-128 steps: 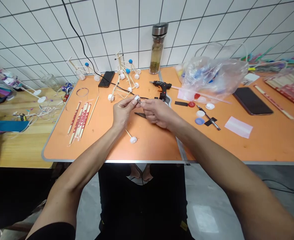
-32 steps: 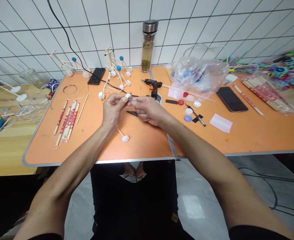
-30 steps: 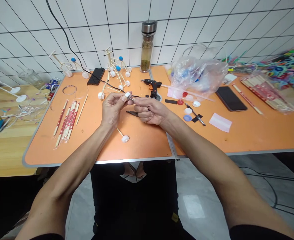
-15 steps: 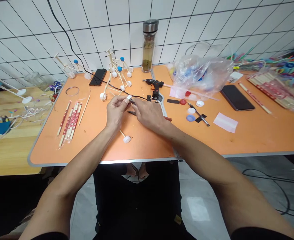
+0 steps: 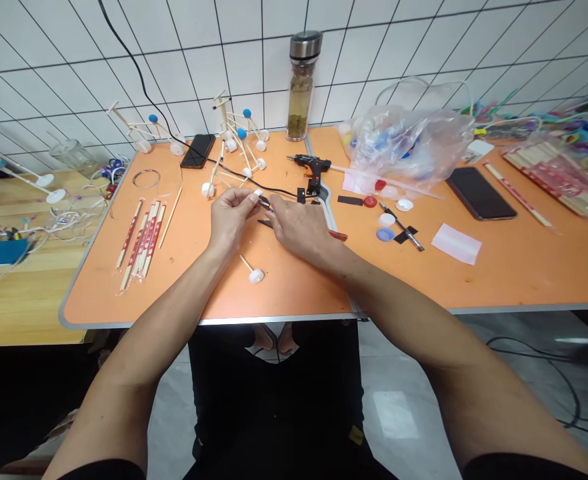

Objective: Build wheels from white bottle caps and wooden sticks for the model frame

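Observation:
My left hand [image 5: 231, 217] pinches a small white cap-like piece [image 5: 258, 193] between thumb and fingers. Close against it, my right hand [image 5: 299, 227] is closed around a slim dark tool [image 5: 265, 201]; most of that tool is hidden in the fingers. Below the right hand lies a pair of pliers with dark jaws [image 5: 265, 223] and a red handle [image 5: 338, 235]. Nearer the front edge rests a short wooden stick [image 5: 246, 263] with a white cap wheel [image 5: 257, 276] at its end.
Behind my hands are a black glue gun [image 5: 313, 170], a glass bottle [image 5: 301, 93] and small stick models [image 5: 234, 137] with cap wheels. Wrapped chopsticks [image 5: 147, 240] lie left. To the right are loose caps [image 5: 385, 234], a craft knife [image 5: 408, 230], a phone [image 5: 480, 193] and a plastic bag [image 5: 409, 143].
The view has shifted slightly. Both hands stay together at the white piece, with the dark tool now showing a little more beside it.

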{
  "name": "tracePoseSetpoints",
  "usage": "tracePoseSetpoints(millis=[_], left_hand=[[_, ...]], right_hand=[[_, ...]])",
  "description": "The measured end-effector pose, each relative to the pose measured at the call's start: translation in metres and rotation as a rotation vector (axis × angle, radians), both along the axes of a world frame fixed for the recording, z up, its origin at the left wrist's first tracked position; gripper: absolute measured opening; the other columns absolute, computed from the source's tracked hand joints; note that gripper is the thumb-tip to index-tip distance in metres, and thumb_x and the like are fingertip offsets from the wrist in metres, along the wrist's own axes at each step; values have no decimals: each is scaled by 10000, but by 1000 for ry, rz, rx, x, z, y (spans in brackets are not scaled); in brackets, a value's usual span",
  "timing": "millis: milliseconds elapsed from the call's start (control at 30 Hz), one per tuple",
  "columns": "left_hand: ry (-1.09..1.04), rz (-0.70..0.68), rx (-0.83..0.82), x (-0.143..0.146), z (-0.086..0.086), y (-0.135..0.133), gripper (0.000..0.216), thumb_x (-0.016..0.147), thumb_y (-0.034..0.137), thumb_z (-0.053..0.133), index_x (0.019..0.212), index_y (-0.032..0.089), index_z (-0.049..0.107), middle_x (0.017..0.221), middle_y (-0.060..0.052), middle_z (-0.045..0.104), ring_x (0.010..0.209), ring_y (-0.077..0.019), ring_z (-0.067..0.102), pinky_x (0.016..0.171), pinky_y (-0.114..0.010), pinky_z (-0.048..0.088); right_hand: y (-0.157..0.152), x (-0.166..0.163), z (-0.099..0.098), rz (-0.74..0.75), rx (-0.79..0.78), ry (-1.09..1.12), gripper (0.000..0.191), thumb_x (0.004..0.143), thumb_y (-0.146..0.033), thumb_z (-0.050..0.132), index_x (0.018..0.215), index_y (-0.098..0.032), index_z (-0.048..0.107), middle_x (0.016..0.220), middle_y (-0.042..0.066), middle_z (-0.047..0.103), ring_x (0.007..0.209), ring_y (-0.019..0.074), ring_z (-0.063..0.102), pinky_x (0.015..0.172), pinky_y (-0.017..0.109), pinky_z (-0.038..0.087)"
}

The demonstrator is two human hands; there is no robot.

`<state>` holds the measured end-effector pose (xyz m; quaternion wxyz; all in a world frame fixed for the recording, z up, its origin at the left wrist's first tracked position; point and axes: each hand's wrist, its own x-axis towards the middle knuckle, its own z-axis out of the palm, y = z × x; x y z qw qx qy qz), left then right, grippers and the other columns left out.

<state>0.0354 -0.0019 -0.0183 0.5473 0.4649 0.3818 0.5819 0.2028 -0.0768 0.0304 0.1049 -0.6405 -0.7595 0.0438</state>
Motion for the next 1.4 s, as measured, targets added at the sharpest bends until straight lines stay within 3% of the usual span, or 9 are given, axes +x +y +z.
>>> tracePoseSetpoints(millis=[167,267,367,467,667,833,1100,1400], left_hand=[[-204,-24,-212,-9,-2,15,242,835,247,1028,857,212,789,935,-39,881,843,-136,847,802,-217,695],[-241,-45,-202,-12,-3,20,143,924,238,957,894,224,818,950,-40,888,795,-114,836,796,-185,700],[-220,-127,-207,-13,-2,17,117,935,229,953,962,228,840,1012,-50,900,816,-121,849,830,-193,713],[-197,-125,-210,-10,0,12,119,953,257,948,1004,219,847,1006,-53,904,806,-126,851,853,-218,727],[-158,-150,-172,-5,1,6,143,963,315,948,1034,221,867,1100,-78,916,925,-173,886,909,-271,735],[-166,-140,-151,-1,2,1,153,933,325,971,1010,238,872,1094,-61,915,940,-170,881,884,-264,728],[-128,-100,-132,2,2,-3,174,918,324,984,1019,234,876,1086,-43,905,909,-138,856,901,-253,715],[-197,-103,-165,4,7,-9,94,947,266,947,998,229,876,1019,-20,901,877,-121,841,871,-219,699]], right_hand=[[-3,1,4,53,-28,125,483,1240,-432,365,1532,-166,643,1283,193,856,1131,388,800,870,408,493],[-3,1,3,66,3,129,490,1243,-416,356,1571,-172,625,1283,176,856,1115,378,805,865,401,496],[-2,0,2,3,12,91,471,1230,-383,365,1543,-172,647,1302,188,853,1120,385,803,870,409,508],[0,0,0,11,4,83,469,1229,-380,344,1509,-170,657,1319,204,848,1130,395,801,859,414,510],[4,2,-5,-1,19,68,478,1226,-397,353,1521,-179,660,1331,202,848,1136,409,800,866,425,507],[3,2,-2,1,7,74,499,1229,-397,351,1566,-180,648,1424,209,823,1155,413,797,870,434,506],[2,2,0,-10,-5,95,485,1228,-376,351,1527,-169,673,1339,201,844,1137,405,802,863,422,503],[2,3,-1,-12,-3,144,498,1230,-381,360,1552,-180,682,1401,184,835,1164,384,795,890,420,507]])
